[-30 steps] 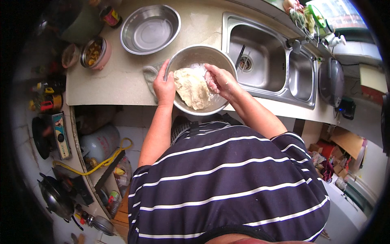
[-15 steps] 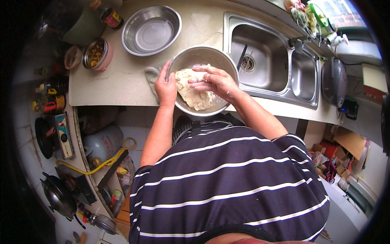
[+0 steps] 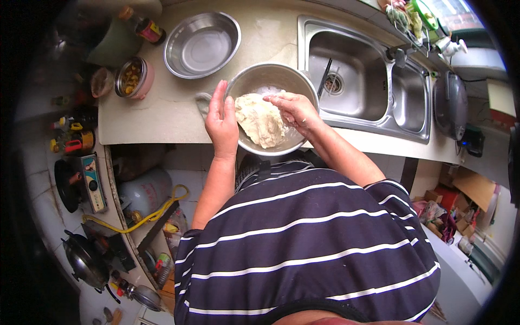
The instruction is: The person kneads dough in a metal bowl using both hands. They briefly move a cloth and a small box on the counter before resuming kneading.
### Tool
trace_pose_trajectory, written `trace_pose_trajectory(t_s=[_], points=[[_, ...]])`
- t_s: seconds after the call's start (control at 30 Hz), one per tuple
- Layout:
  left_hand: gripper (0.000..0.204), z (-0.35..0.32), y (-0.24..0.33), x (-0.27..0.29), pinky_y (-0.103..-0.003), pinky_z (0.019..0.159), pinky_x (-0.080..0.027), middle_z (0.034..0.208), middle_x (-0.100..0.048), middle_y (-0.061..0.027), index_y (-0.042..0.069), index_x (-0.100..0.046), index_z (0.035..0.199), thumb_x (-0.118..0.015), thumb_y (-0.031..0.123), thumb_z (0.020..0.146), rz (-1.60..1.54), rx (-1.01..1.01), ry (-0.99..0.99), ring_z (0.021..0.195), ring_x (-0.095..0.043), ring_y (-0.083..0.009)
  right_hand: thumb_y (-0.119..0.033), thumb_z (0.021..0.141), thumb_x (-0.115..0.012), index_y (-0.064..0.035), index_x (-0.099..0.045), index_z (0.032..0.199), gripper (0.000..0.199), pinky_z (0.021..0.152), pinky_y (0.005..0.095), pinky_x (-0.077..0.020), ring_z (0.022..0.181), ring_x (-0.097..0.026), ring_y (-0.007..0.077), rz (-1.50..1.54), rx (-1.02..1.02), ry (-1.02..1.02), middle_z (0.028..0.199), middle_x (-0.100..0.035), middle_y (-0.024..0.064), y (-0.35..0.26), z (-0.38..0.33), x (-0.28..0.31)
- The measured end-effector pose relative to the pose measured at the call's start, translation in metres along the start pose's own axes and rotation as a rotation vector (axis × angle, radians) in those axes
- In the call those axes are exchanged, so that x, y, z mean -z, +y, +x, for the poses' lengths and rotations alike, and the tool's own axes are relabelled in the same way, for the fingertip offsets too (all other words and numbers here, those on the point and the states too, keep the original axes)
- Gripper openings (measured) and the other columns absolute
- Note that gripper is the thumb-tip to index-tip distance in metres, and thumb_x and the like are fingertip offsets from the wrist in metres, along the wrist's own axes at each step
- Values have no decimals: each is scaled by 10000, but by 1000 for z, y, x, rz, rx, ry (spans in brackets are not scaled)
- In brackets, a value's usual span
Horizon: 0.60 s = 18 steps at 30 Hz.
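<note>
Black cloth with white stripes makes the person's shirt [image 3: 309,254]. Past it, pale, lumpy dough [image 3: 260,123] lies in a round metal bowl [image 3: 254,77], its long side slanting from far left to near right. The left hand [image 3: 221,123] is at the bowl's left rim, thumb and fingers a little apart; how tightly it holds cannot be told. The right hand [image 3: 296,111] is at the dough's right side, fingers bent; whether they pinch it cannot be told. A cream kitchen counter [image 3: 157,119] holds a metal sink [image 3: 355,105] on the right. Farther off stand a wide basin [image 3: 203,46] and a bottle [image 3: 145,27], its bright label too small to read.
</note>
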<state>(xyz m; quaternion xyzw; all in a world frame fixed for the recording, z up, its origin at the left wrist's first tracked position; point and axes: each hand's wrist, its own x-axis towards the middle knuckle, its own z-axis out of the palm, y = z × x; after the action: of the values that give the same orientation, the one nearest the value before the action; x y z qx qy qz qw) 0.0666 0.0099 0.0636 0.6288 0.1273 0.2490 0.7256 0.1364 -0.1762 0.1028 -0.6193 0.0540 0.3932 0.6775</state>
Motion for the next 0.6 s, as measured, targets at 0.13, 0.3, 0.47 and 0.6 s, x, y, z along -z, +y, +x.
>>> trace_pose_trajectory(t_s=[0.13, 0.3, 0.47, 0.6], points=[[439, -1, -13, 6, -341, 1092, -393, 1395, -567, -163, 3, -500, 1410, -537, 41, 974, 311, -32, -18, 1319, -517, -233, -110, 964, -591, 2, -651, 1243, 307, 465, 218, -282, 467, -381, 61, -55, -1, 26, 580, -463, -50, 3, 3, 4], [458, 6, -39, 9, -345, 1036, -438, 1323, -608, -216, 9, -494, 1410, -524, 84, 959, 420, 23, -41, 1237, -584, -267, -62, 868, -604, -61, -673, 1236, 375, 638, 365, -509, 664, -656, 251, -915, 412, 69, 677, -654, 56, 8, 17, 10], [435, 6, -53, 11, -334, 979, -471, 1248, -660, -185, 62, -540, 1390, -511, 56, 956, 319, 46, -13, 1160, -631, -241, -290, 884, -601, -77, -603, 1298, 466, 1006, 475, -468, 1207, -564, 344, -1382, 528, 229, 1361, -536, 202, 18, 43, -35], [403, 5, -53, 10, -334, 946, -487, 1189, -686, -185, 77, -585, 1353, -526, 56, 955, 278, 45, 42, 1107, -655, -231, -303, 849, -615, -154, -582, 1339, 514, 959, 560, -455, 1198, -543, 404, -1664, 552, 124, 1340, -535, 224, 26, 45, -69]])
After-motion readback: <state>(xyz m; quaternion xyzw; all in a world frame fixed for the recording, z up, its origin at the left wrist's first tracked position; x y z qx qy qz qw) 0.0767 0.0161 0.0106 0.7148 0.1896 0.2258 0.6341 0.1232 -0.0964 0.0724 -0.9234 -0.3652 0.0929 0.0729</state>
